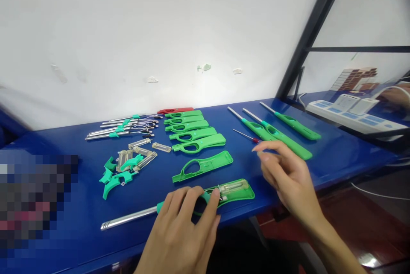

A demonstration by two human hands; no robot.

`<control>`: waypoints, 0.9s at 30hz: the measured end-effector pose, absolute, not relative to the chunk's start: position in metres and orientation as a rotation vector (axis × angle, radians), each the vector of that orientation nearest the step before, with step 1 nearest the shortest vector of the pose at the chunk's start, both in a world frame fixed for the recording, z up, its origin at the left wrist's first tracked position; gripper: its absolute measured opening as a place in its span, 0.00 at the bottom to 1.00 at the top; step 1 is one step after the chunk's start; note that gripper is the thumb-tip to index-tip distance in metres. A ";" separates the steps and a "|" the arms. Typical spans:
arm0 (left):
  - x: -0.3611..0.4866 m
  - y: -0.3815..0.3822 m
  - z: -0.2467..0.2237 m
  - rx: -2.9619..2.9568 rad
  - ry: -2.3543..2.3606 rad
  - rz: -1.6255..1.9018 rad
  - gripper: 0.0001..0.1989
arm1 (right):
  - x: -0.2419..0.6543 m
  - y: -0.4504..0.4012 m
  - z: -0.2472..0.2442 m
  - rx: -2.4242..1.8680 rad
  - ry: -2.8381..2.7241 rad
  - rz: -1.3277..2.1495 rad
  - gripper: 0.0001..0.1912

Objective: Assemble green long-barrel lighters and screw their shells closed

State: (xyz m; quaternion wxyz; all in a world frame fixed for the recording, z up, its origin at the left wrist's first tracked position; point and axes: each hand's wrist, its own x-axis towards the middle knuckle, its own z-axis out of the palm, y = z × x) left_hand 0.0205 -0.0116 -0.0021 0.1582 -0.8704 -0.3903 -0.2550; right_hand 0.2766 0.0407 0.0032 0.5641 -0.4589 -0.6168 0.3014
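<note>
An opened long-nosed gas lighter (238, 193) lies near the front table edge, its green half shell exposing a clear fuel tank (235, 186) and small inner parts. My left hand (184, 218) presses over its trigger area with curled fingers, hiding part of it. The metal nozzle (128, 217) points left. My right hand (285, 176) hovers to the right, thumb and index fingertips close together; whether something tiny is between them is hidden. Just beyond those fingertips lies a thin screwdriver (245, 135) with a red collar. A matching green half shell (208, 166) rests behind the lighter.
Several green shells (198, 142) and a red one (176, 111) form a row behind. Nozzles with wires (121, 129), clear tanks (145, 161) and teal triggers (112, 184) lie left. Assembled lighters (288, 125) and a power strip (355, 118) are right.
</note>
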 end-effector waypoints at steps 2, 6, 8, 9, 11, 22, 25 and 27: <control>0.020 -0.010 -0.002 -2.522 -1.129 -0.732 0.19 | 0.280 0.046 0.008 -1.099 -1.558 0.672 0.09; 0.019 -0.008 -0.001 -2.563 -1.119 -0.731 0.19 | 0.279 0.060 0.027 -1.074 -2.120 0.320 0.14; 0.018 -0.008 0.000 -2.567 -1.121 -0.741 0.18 | 0.277 0.068 0.037 -1.009 -2.358 0.280 0.18; 0.017 -0.008 0.000 -2.567 -1.125 -0.749 0.18 | 0.276 0.073 0.041 -0.987 -2.444 0.301 0.18; 0.016 -0.008 0.000 -2.571 -1.130 -0.772 0.18 | 0.274 0.080 0.048 -0.962 -2.568 0.346 0.17; 0.002 -0.007 0.016 -2.438 -1.177 -1.083 0.23 | 0.269 0.084 0.050 -1.028 -2.521 0.182 0.15; -0.007 -0.003 0.025 -2.301 -1.225 -1.038 0.26 | 0.276 0.067 0.053 -0.982 -2.393 0.279 0.16; -0.013 -0.002 0.027 -2.318 -1.208 -0.993 0.25 | 0.280 0.054 0.055 -0.955 -2.343 0.345 0.16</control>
